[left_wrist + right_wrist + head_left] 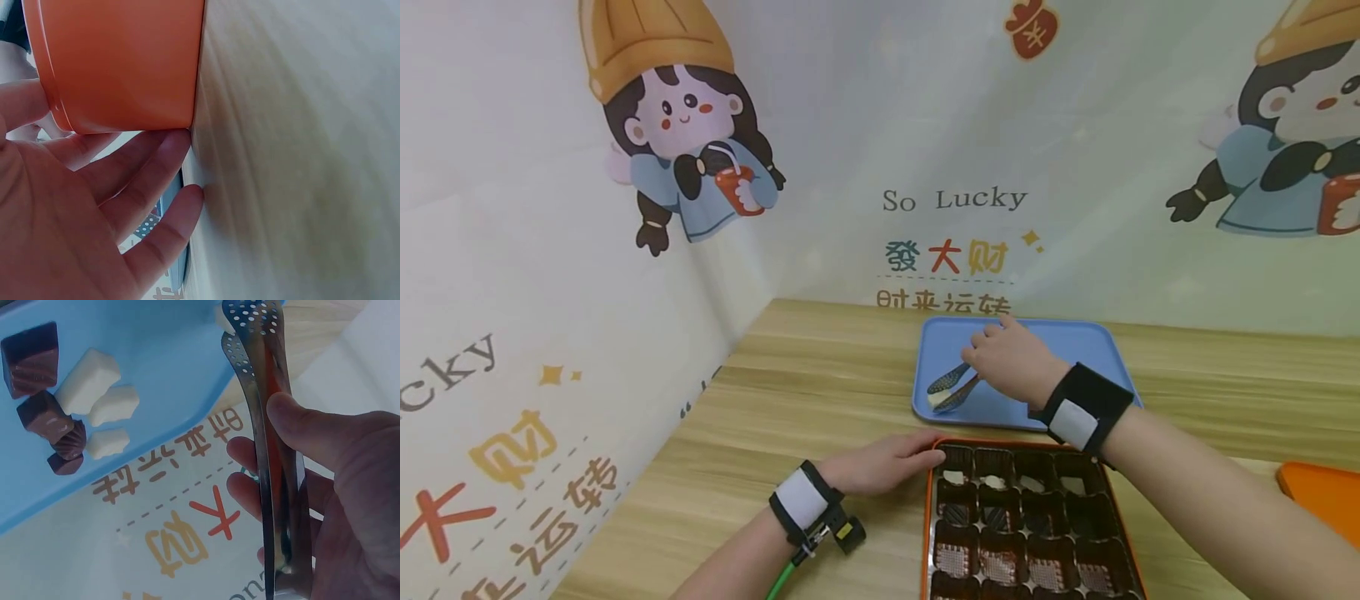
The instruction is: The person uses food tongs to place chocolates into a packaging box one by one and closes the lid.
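Observation:
In the head view, my right hand (1011,358) grips metal tongs (955,400) with perforated tips over the blue tray (940,350). A white piece (937,399) sits between the tips. The right wrist view has the thumb and fingers around the arms of the tongs (301,506). Brown chocolate pieces (31,359) and white pieces (90,381) lie together on the tray. My left hand (880,463) rests at the far left corner of an orange box (928,517), its fingers against the outer wall (125,62). White pieces (994,482) occupy compartments in the box's far row.
A dark brown divided insert (1022,525) fills the box, just in front of the tray. Another orange thing (1322,500) stands at the right edge. A printed backdrop (835,125) hangs behind the wooden table (820,358). A green cable (781,581) runs from the left wrist camera.

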The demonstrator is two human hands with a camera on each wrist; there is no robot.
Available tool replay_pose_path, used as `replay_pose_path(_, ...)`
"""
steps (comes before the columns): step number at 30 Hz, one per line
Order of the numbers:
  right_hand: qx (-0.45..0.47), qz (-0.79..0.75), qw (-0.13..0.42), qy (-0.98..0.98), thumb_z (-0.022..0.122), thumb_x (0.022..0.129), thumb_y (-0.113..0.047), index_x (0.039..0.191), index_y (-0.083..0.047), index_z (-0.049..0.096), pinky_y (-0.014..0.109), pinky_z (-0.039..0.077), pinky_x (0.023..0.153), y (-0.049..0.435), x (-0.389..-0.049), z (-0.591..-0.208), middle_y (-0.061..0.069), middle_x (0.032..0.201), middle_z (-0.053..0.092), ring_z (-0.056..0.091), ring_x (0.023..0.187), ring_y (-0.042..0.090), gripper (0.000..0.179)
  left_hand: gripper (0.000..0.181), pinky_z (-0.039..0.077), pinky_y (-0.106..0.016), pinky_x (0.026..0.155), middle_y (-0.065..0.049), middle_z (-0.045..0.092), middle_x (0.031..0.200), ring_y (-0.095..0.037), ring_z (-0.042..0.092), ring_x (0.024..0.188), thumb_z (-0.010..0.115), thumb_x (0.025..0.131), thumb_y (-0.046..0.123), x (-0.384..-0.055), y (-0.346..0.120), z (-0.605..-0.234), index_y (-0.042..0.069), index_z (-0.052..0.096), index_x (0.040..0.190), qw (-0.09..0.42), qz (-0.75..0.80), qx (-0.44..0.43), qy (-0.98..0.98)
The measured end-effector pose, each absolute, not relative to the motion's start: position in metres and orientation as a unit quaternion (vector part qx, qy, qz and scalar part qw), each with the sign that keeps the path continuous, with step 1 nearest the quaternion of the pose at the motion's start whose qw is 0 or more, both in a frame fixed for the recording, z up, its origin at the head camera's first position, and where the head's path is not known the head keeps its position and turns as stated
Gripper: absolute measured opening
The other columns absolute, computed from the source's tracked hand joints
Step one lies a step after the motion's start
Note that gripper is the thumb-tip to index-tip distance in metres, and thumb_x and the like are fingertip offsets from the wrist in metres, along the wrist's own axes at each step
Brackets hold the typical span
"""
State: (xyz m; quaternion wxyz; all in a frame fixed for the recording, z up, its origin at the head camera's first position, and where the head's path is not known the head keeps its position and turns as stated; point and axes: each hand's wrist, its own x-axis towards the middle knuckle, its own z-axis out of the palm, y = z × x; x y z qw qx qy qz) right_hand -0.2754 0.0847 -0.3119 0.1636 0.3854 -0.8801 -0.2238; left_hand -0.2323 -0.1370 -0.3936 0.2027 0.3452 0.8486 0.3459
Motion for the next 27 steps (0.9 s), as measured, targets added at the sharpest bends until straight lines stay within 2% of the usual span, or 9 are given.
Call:
replay_pose_path(3, 0.377, -0.223, 0.147, -0.887, 0.069, 0.091, -0.014, 0.110, -0.011, 0.069, 0.048, 0.046, 0.095, 0.083, -0.274, -0.314, 0.010, 0.103, 0.066, 0.062, 0.097, 0.029, 0.019, 0.048, 0.031, -0.033, 0.111, -0.008, 0.044, 0.146, -0.018, 0.036, 0.135, 0.034, 0.108, 0.034, -0.233, -0.136, -0.394, 0.009, 0.038, 0.148, 0.201, 0.345, 0.343, 0.850)
replay_pose_path(7, 0.370, -0.215, 0.131, -0.894, 0.069, 0.091, -0.012, 0.110, -0.009, 0.069, 0.047, 0.049, 0.090, 0.085, -0.272, -0.319, 0.012, 0.102, 0.066, 0.062, 0.096, 0.030, 0.019, 0.047, 0.032, -0.033, 0.111, -0.008, 0.045, 0.146, -0.018, 0.037, 0.135, 0.034, 0.107, 0.033, -0.232, -0.136, -0.393, 0.009, 0.040, 0.148, 0.198, 0.346, 0.342, 0.851)
replay_pose_path(14, 0.391, -0.141, 0.160, -0.895, 0.071, 0.090, -0.021, 0.100, -0.006, 0.066, 0.036, 0.052, 0.065, 0.099, -0.261, -0.329, 0.008, 0.088, 0.064, 0.062, 0.080, 0.023, 0.018, 0.051, 0.029, -0.034, 0.112, -0.009, 0.040, 0.149, -0.021, 0.033, 0.138, 0.034, 0.107, 0.035, -0.229, -0.136, -0.395, 0.006, 0.036, 0.149, 0.208, 0.349, 0.330, 0.852)
replay_pose_path(16, 0.389, -0.098, 0.152, -0.903, 0.070, 0.091, -0.019, 0.102, -0.005, 0.065, 0.035, 0.052, 0.063, 0.106, -0.252, -0.327, 0.007, 0.088, 0.063, 0.061, 0.078, 0.023, 0.018, 0.050, 0.030, -0.033, 0.112, -0.007, 0.042, 0.148, -0.018, 0.034, 0.137, 0.034, 0.107, 0.035, -0.229, -0.137, -0.396, 0.008, 0.038, 0.149, 0.210, 0.352, 0.331, 0.850)
replay_pose_path(19, 0.389, -0.045, 0.151, -0.908, 0.071, 0.091, -0.015, 0.105, -0.003, 0.063, 0.030, 0.049, 0.056, 0.118, -0.236, -0.320, 0.006, 0.087, 0.061, 0.058, 0.072, 0.020, 0.021, 0.040, 0.042, -0.029, 0.098, -0.007, 0.057, 0.124, -0.015, 0.052, 0.115, 0.035, 0.107, 0.032, -0.229, -0.136, -0.396, 0.010, 0.047, 0.138, 0.213, 0.361, 0.342, 0.841)
replay_pose_path(22, 0.385, -0.028, 0.173, -0.906, 0.072, 0.089, -0.016, 0.110, -0.003, 0.064, 0.026, 0.044, 0.050, 0.131, -0.218, -0.312, 0.003, 0.086, 0.060, 0.056, 0.067, 0.015, 0.026, 0.033, 0.050, -0.029, 0.075, -0.005, 0.057, 0.095, -0.014, 0.057, 0.085, 0.036, 0.107, 0.029, -0.231, -0.136, -0.394, 0.011, 0.048, 0.132, 0.231, 0.389, 0.337, 0.826)
replay_pose_path(23, 0.388, -0.026, 0.185, -0.903, 0.073, 0.089, -0.017, 0.110, -0.004, 0.065, 0.025, 0.042, 0.048, 0.136, -0.212, -0.310, 0.002, 0.085, 0.059, 0.055, 0.066, 0.014, 0.026, 0.034, 0.051, -0.029, 0.067, -0.005, 0.056, 0.088, -0.015, 0.056, 0.076, 0.037, 0.107, 0.028, -0.231, -0.136, -0.394, 0.010, 0.048, 0.133, 0.242, 0.403, 0.330, 0.819)
replay_pose_path(27, 0.395, 0.002, 0.202, -0.896, 0.074, 0.087, -0.018, 0.111, -0.009, 0.066, 0.020, 0.032, 0.041, 0.151, -0.188, -0.306, -0.005, 0.082, 0.056, 0.046, 0.058, 0.005, 0.027, 0.045, 0.056, -0.034, 0.051, -0.010, 0.061, 0.079, -0.018, 0.061, 0.065, 0.038, 0.107, 0.027, -0.230, -0.137, -0.395, 0.010, 0.036, 0.148, 0.293, 0.471, 0.284, 0.782)
